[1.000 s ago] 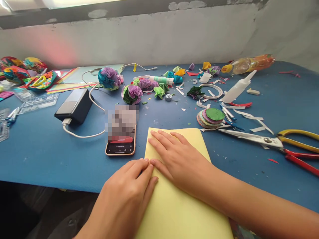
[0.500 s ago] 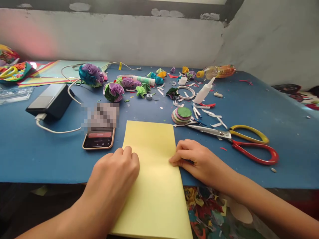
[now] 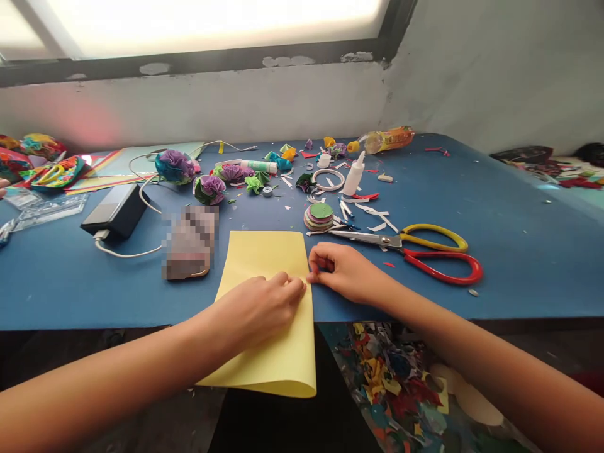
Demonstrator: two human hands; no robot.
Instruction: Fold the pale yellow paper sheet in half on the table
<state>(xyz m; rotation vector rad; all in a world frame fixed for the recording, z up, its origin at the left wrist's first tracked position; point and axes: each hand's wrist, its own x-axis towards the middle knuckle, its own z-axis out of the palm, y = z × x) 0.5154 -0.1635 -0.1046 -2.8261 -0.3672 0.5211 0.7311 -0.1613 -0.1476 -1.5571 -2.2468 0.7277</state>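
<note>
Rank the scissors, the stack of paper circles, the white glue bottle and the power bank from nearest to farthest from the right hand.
From the right hand:
1. Scissors, just right of it.
2. Stack of paper circles, behind it.
3. White glue bottle, farther back.
4. Power bank, far left.

Red-and-yellow-handled metal scissors (image 3: 410, 246) are lying on the blue table (image 3: 519, 251) — a white plastic glue bottle (image 3: 353, 174) is standing behind them.
</note>
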